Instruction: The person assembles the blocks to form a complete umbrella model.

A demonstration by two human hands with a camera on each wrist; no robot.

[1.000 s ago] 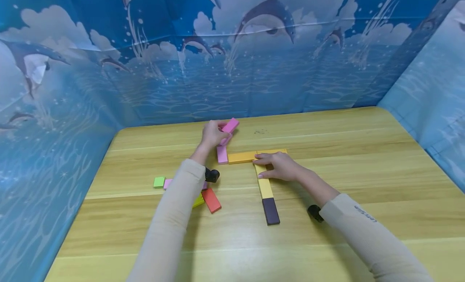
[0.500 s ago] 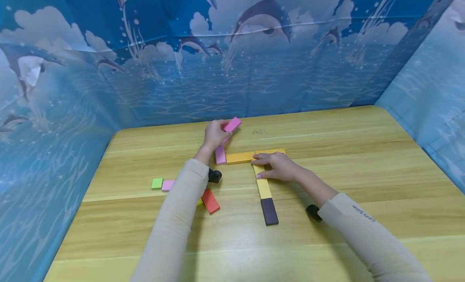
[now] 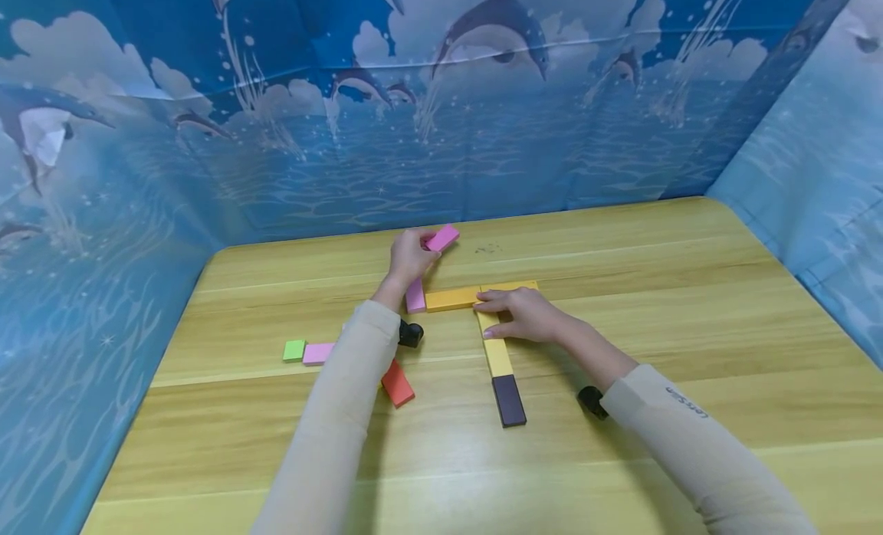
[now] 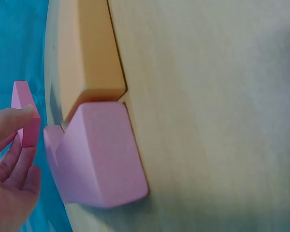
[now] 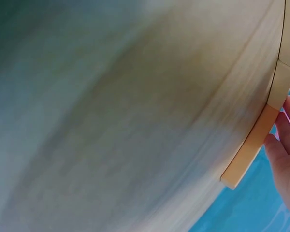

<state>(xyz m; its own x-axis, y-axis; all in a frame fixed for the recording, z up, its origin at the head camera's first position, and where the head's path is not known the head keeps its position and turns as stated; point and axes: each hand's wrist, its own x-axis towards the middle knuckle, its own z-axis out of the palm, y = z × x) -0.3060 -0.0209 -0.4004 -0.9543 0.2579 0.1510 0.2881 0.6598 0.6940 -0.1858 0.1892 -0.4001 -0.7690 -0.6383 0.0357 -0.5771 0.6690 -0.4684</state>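
In the head view my left hand (image 3: 408, 255) pinches a pink block (image 3: 444, 237) between thumb and fingers near the table's back edge. Below it, a lilac-pink block (image 3: 415, 298) lies against the end of an orange block (image 3: 450, 299). Behind that lilac one, the left wrist view shows part of another pink block (image 4: 52, 137). My right hand (image 3: 533, 314) rests its fingertips where a second orange block (image 3: 520, 285) meets a pale yellow block (image 3: 488, 325). Another yellow block (image 3: 498, 358) and a dark purple block (image 3: 509, 402) continue that row toward the front.
Left of the row lie a green block (image 3: 293, 351), a pink block (image 3: 317, 354) and a red block (image 3: 398, 385); my left sleeve (image 3: 331, 420) covers others there. A blue dolphin-print curtain (image 3: 386, 167) stands around the wooden table (image 3: 641, 290).
My left hand has moved slightly right and turned the pink block to a flatter angle. My right hand stays on the same blocks. The head view has shifted a little.
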